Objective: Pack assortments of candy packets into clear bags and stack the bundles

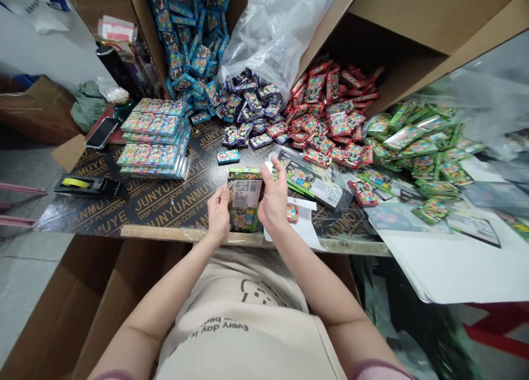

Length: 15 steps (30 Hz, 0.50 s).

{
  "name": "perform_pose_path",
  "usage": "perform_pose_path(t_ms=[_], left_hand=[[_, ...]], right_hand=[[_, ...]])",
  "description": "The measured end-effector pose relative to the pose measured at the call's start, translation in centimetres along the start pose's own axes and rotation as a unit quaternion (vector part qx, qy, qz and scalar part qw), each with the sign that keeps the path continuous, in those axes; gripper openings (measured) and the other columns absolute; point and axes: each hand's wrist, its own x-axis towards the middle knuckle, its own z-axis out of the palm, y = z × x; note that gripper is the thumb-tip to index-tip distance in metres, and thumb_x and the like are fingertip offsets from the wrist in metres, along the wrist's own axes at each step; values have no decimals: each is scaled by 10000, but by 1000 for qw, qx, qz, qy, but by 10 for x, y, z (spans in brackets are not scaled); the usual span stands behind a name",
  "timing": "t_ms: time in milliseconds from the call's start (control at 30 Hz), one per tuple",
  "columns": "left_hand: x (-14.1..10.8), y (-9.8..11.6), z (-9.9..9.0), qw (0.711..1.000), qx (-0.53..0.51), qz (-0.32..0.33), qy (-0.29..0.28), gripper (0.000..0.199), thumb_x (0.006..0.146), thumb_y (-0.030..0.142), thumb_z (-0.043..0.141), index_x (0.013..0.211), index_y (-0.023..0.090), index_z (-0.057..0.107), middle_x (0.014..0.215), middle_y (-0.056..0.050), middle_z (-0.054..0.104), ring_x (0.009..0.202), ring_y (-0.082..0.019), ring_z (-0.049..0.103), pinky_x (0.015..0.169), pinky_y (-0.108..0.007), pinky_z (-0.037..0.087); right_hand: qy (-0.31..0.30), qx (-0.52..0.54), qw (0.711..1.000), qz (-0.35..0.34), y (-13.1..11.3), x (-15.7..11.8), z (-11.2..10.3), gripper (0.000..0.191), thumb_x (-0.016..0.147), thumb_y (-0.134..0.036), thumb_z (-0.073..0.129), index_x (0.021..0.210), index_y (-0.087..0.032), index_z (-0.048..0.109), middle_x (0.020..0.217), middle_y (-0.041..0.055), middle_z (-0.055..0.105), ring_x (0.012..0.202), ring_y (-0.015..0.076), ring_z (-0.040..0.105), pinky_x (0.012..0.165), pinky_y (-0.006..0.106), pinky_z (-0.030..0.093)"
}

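A flat green-and-black printed packet [245, 195] stands tilted at the table's front edge, between my hands. My left hand [219, 210] pinches its left edge, thumb towards me. My right hand [273, 199] is against its right side, with thumb and fingers stretched up and apart; part of the packet is hidden behind it. Just beyond lies a small blue box [228, 156]. Right of my right hand are more flat green-and-black packets [303, 178] in clear plastic, and a small red box [292, 213] on a white paper sheet [306, 225].
Loose blue boxes [200, 57], purple boxes [252, 104], red boxes [330, 115] and green packets [425, 143] are heaped along the back. Wrapped stacks [152, 140] stand at left, near a phone [102, 133] and a tape dispenser [87, 186]. White sheets [458, 264] overhang the right edge.
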Motion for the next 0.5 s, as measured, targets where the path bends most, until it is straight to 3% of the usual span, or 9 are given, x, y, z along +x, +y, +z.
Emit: perform_pose_path(t_ms=[67,167,367,433,500], left_hand=[[-4,3,6,993,-96,-54,30,454,738,608,687,746,155,702,740,-12,699,743,-140,653,771,-254,502],[-3,16,7,978,-160,-129,41,402,630,530,799,717,153,693,718,-6,720,738,-148,684,772,-244,505],[16,44,1,944,-169,-281,-26,269,583,364,771,709,149,668,651,-1,696,747,-182,696,770,-284,520],[21,52,1,941,-151,-296,-63,191,579,298,723,679,148,662,646,1,681,701,-159,673,714,-266,516],[24,59,2,957,-120,-252,-78,130,551,223,697,659,155,669,657,16,676,646,-123,636,652,-236,497]], right_hand=[[-4,9,1000,10,-3,0,4,532,722,-339,701,1175,-272,430,877,-19,706,831,182,700,818,354,548],[-35,8,999,16,-11,-4,4,492,688,-248,699,1106,-273,440,816,-40,721,805,171,706,841,346,532],[-95,95,987,93,-21,-4,-7,475,751,-351,631,1165,-297,405,947,-12,754,904,217,721,841,405,550],[-109,81,985,109,-21,-1,-11,574,697,-271,679,1197,-302,399,970,-13,758,898,215,724,839,396,553],[-119,54,986,100,-20,2,-14,580,659,-230,714,1173,-291,452,960,-7,763,876,215,727,827,388,557]])
